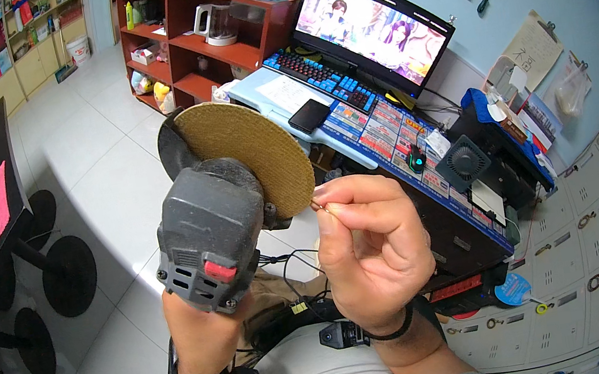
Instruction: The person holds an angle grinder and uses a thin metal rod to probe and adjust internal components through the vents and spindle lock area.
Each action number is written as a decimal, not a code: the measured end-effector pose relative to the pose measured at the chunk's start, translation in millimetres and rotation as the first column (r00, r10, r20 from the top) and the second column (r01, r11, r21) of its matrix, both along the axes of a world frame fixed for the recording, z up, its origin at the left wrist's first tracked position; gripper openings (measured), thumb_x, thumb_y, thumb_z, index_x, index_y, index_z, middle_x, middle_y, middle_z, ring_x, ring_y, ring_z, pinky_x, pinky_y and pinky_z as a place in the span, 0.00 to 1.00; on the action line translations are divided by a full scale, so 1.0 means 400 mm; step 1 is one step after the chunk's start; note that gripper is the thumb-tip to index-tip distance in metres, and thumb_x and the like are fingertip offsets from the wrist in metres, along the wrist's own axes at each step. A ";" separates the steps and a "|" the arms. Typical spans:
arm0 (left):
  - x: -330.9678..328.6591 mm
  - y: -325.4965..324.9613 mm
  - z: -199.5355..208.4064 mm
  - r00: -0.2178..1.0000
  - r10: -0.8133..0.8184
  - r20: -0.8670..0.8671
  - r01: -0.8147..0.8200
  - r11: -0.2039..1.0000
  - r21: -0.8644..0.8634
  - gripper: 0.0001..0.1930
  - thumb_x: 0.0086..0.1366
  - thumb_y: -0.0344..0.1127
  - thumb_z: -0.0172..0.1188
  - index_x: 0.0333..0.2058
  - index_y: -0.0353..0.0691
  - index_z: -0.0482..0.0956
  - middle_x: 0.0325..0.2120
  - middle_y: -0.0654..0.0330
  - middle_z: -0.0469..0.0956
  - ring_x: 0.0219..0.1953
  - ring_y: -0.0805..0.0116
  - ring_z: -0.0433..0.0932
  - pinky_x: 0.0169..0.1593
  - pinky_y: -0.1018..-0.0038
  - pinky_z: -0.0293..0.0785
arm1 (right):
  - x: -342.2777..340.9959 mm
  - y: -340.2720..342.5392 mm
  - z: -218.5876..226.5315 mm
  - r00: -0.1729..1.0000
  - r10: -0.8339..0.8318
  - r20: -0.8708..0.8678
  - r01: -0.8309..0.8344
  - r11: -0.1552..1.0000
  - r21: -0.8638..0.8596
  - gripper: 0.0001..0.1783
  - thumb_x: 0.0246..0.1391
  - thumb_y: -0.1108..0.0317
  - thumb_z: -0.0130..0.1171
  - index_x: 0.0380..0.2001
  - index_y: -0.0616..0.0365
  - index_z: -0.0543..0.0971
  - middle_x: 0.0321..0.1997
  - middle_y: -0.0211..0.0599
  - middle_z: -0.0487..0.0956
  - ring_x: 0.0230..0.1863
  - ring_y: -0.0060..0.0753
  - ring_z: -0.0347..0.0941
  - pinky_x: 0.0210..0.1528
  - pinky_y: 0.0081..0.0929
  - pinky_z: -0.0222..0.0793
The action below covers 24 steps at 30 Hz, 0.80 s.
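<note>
My left hand (209,330) is wrapped round the body of a black angle grinder (209,209) with a red switch, held up in front of me. A tan-brown round disc (251,151) is fitted to its head and faces up and to the right. Close to the disc's right rim, my right hand (375,245) pinches a tiny brownish piece (318,206) between thumb and forefinger. That piece is too small to name, and I cannot tell whether it touches the disc. The grinder's body hides most of my left fingers.
A desk holds a monitor (373,30), a keyboard (322,80), a black phone (309,116) and a small fan (462,161). Cables (289,267) hang below my hands. A red-brown shelf (215,51) stands behind; a dark table (4,179) with a pink cloth is at left, lockers (562,263) at right.
</note>
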<state>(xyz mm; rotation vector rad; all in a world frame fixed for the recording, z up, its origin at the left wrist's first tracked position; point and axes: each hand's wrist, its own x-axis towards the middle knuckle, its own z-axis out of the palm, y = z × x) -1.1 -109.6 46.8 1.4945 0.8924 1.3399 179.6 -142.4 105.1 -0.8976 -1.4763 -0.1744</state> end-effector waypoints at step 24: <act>-0.013 0.000 0.015 0.999 0.010 -0.052 -0.007 0.998 0.068 0.15 0.50 0.20 0.67 0.40 0.33 0.85 0.33 0.56 0.87 0.35 0.64 0.85 0.43 0.71 0.79 | -0.015 -0.010 0.017 0.998 0.059 -0.027 -0.061 0.996 -0.064 0.11 0.61 0.87 0.60 0.43 0.65 0.75 0.48 0.53 0.81 0.48 0.35 0.80 0.55 0.31 0.79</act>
